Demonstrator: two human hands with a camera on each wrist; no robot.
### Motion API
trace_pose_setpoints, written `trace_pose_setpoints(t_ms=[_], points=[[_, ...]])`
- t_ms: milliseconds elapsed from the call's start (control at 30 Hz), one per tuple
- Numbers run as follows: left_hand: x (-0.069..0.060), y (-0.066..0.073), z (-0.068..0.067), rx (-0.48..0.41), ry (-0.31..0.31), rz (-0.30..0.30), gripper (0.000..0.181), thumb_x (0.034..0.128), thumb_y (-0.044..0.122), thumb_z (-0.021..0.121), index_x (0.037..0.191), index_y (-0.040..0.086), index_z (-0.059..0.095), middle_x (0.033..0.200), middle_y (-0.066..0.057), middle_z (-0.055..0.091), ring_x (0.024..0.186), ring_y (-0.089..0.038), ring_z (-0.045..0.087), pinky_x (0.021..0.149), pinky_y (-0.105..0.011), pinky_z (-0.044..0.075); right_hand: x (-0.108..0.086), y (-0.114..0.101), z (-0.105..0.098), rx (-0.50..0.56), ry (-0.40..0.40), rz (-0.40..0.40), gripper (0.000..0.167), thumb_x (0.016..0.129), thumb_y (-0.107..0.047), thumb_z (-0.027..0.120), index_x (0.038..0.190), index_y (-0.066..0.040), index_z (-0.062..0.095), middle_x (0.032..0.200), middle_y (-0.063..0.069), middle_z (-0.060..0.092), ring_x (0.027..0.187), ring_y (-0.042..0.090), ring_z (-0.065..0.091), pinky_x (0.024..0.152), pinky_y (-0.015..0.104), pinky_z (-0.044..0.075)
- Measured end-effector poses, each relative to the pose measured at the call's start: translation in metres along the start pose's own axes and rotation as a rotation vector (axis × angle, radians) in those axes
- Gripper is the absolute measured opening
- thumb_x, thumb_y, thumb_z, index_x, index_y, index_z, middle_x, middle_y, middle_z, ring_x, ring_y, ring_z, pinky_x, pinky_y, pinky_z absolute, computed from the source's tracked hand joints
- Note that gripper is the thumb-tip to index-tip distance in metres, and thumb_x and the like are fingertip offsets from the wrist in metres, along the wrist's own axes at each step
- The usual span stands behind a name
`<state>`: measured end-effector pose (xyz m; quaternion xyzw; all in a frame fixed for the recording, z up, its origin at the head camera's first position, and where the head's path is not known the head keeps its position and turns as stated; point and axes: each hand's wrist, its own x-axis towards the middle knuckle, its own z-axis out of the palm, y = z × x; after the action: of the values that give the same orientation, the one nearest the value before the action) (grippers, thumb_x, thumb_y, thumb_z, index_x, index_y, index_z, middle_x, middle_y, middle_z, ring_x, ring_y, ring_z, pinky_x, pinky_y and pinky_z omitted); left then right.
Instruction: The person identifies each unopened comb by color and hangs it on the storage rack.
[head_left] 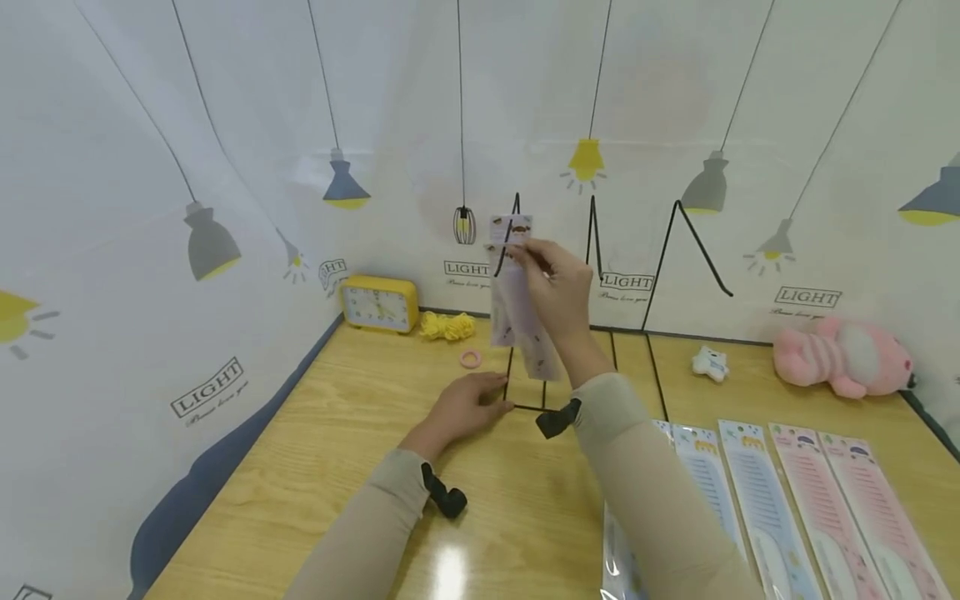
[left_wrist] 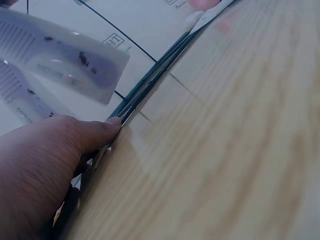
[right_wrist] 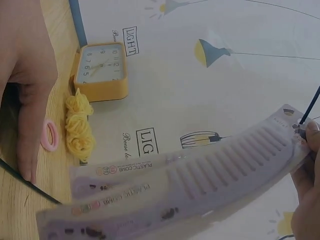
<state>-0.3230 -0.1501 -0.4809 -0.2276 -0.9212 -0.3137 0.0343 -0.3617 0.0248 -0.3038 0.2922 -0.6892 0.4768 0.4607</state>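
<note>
Purple comb packet [head_left: 536, 337] is at the black rack's [head_left: 705, 248] left hook; our right hand [head_left: 558, 283] pinches its top. Clear, printed "PLASTIC COMB", one lilac wide-toothed comb [right_wrist: 240, 187] inside. Second purple packet [head_left: 501, 310] sits deeper on that hook. Our left hand [head_left: 463, 408], fingers straight, touches rack's base. Blue packets [head_left: 767, 504] and pink packets [head_left: 832, 504], combs inside, lie right of rack.
</note>
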Motion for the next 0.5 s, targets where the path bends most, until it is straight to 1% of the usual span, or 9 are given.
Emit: trace_pose_setpoints(t_ms=[100,200,333,400,500], points=[[0.002,-0.003,0.000,0.018,-0.010,-0.007,0.058,0.0967,0.049,0.063,0.145,0.018,0.056,0.150,0.000,0.052,0.138,-0.023,0.047,0.117,-0.041,0.034,0.005,0.008,0.005,-0.006,-0.008,0.026,0.014,0.091,-0.015,0.076,0.095,-0.001,0.077,0.091,0.007,0.077,0.072,0.017,0.071,0.063,0.022,0.056],[0.004,-0.005,-0.001,0.025,-0.019,0.013,0.058,0.0972,0.049,0.062,0.145,0.017,0.056,0.150,-0.001,0.051,0.139,-0.024,0.046,0.117,-0.041,0.034,0.008,0.016,0.008,-0.002,-0.018,0.070,0.014,0.091,-0.015,0.076,0.095,-0.001,0.075,0.090,0.007,0.077,0.071,0.017,0.071,0.062,0.021,0.055],[0.005,-0.005,0.001,0.048,-0.012,0.031,0.059,0.0976,0.050,0.061,0.145,0.016,0.056,0.150,-0.001,0.052,0.138,-0.025,0.047,0.116,-0.043,0.035,0.011,0.023,0.008,0.002,-0.045,0.167,0.014,0.092,-0.015,0.076,0.095,-0.002,0.074,0.089,0.007,0.076,0.072,0.018,0.071,0.065,0.022,0.056],[0.005,-0.004,0.001,0.058,-0.006,0.025,0.058,0.0972,0.050,0.061,0.145,0.017,0.056,0.149,-0.001,0.052,0.138,-0.025,0.047,0.116,-0.043,0.035,0.013,0.025,0.009,0.009,-0.061,0.214,0.015,0.092,-0.015,0.076,0.097,-0.001,0.073,0.090,0.008,0.076,0.075,0.017,0.071,0.066,0.023,0.056],[0.003,-0.004,0.002,0.063,-0.007,0.019,0.058,0.0969,0.050,0.062,0.145,0.018,0.057,0.149,-0.001,0.053,0.138,-0.025,0.047,0.116,-0.043,0.035,0.014,0.029,0.010,0.004,-0.065,0.270,0.018,0.093,-0.017,0.075,0.100,-0.001,0.073,0.091,0.009,0.076,0.078,0.018,0.071,0.069,0.026,0.057]])
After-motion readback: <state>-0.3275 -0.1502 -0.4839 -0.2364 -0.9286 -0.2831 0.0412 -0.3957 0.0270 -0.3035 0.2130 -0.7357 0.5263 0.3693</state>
